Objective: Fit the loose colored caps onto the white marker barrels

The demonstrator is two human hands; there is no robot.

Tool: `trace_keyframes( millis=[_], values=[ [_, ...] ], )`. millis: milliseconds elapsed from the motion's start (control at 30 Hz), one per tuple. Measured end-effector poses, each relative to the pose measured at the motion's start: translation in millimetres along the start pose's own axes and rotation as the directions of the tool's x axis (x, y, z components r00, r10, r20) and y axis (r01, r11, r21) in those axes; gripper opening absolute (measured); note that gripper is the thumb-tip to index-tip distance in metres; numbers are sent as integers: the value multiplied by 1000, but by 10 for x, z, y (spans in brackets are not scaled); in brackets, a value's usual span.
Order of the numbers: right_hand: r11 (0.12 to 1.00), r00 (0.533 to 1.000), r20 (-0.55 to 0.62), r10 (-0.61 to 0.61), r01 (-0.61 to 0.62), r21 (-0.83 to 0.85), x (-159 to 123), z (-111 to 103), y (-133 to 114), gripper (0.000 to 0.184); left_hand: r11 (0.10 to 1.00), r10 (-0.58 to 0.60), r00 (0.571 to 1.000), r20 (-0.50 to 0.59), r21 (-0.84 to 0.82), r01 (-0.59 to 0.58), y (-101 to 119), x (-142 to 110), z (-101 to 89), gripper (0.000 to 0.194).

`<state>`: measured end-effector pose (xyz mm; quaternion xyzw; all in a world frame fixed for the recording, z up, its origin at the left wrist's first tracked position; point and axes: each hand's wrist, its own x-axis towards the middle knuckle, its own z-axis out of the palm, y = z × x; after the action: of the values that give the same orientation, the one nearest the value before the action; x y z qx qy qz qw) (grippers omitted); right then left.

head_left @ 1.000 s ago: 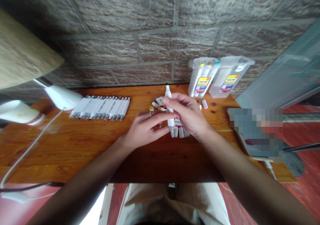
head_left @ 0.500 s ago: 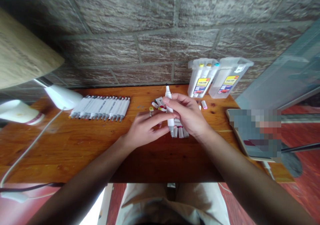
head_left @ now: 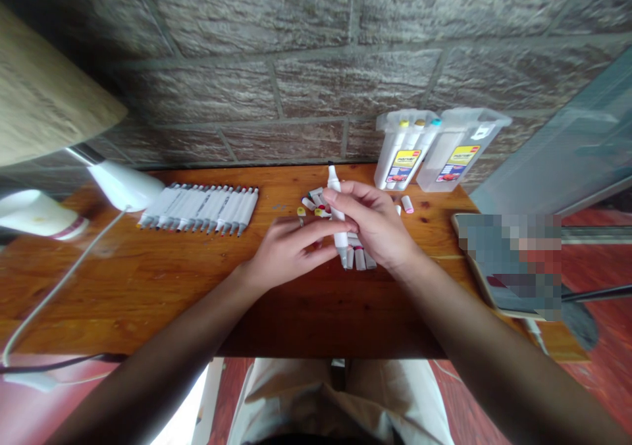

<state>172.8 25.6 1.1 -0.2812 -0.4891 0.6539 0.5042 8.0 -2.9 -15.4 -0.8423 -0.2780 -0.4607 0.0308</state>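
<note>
A white double-ended marker [head_left: 338, 224] stands nearly upright between my hands, its dark tip up and its grey end down; no caps are on it. My right hand [head_left: 382, 224] pinches it with thumb and fingers around the middle. From the other side, my left hand [head_left: 284, 251] has its fingertips closed on the lower part of the barrel. Beneath and behind the hands lie several loose caps [head_left: 360, 259], partly hidden. A row of white markers with bare tips [head_left: 202, 208] lies side by side to the left.
Two clear plastic marker cases [head_left: 447, 162] stand against the brick wall, the left one holding a few capped markers [head_left: 402, 145]. A pink-ended cap [head_left: 407, 204] lies before them. A phone [head_left: 508, 261] rests at right. A lamp [head_left: 121, 185] and paper cup [head_left: 44, 216] are at left.
The view has shifted slightly. Both hands keep almost the same hold on the marker, which remains between them.
</note>
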Motion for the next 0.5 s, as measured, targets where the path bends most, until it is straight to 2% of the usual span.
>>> trace_keyframes(
  millis=[333, 433, 500],
  values=[
    [1000, 1000, 0, -25, 25, 13, 24, -22, 24, 23, 1000, -5, 1000, 24, 4, 5, 1, 12, -6, 29],
    [999, 999, -2, -32, 32, 28, 21, -22, -4, 22, 1000, 1, 995, 98, 11, -2, -9, 11, -29, 38],
    [999, 1000, -12, -20, 21, 49, 20, -22, -26, 22, 1000, 19, 993, 119, -4, -18, -10, 13, -43, 53]
  ],
)
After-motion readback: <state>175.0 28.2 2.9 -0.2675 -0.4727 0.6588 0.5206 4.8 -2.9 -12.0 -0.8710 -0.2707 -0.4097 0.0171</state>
